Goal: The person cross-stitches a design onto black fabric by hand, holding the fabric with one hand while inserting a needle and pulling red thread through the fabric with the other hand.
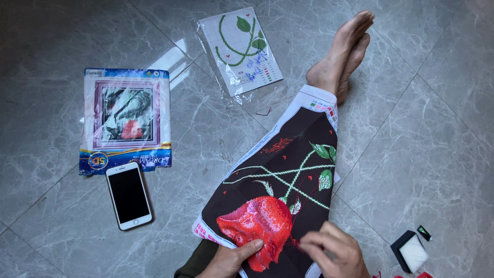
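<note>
While draped over legs, black canvas (pixel 288 164), stitched red rose (pixel 257 224), green stems.

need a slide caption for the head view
Seated on a grey tiled floor, a person's left hand and right hand work a rose cross-stitch cloth, phone alongside.

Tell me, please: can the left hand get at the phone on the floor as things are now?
Probably yes. The left hand pins the black embroidery cloth, and only bare floor lies between it and the phone.
</note>
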